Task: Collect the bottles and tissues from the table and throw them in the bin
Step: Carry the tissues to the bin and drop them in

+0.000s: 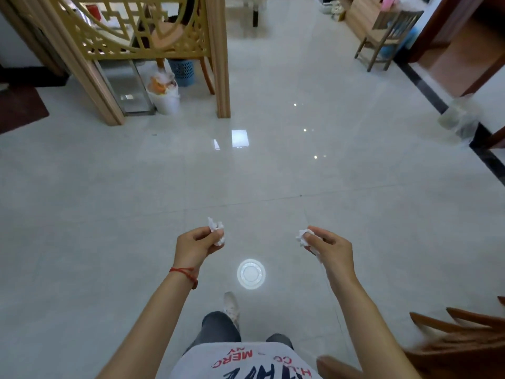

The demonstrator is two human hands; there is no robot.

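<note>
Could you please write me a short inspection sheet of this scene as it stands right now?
Surface: glossy pale tiled floor; no table in view.
Job's things: a crumpled tissue in the left hand, another tissue in the right hand; white bin by the wooden screen, already full; no bottles seen.
Clutter: blue basket behind the bin.
Grip: both hands pinch their tissues.
Cables: nothing seen.
Surroundings: wooden chair far right.

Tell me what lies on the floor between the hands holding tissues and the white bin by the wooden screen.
In the head view, only bare shiny floor tiles lie between the left hand, right hand and the white bin.
</note>
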